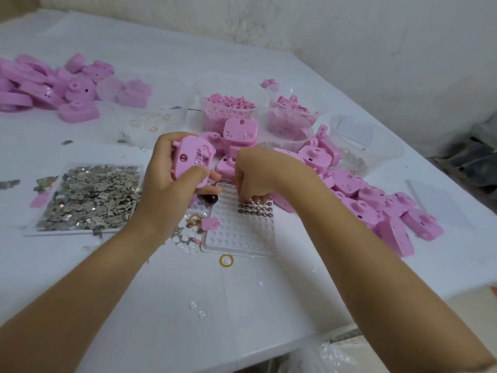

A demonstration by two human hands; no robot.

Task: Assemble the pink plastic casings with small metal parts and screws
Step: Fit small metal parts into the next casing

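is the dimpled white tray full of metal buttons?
No: the white tray is mostly empty dimples, with metal buttons only in a few rows near the right hand.

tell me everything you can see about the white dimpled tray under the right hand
The white dimpled tray looks like thin moulded plastic, rectangular, lying flat on the table. Rows of round pockets cover it; most are empty, with small round metal pieces filling a few rows near its far end. The right hand reaches down there, fingertips at those pieces.
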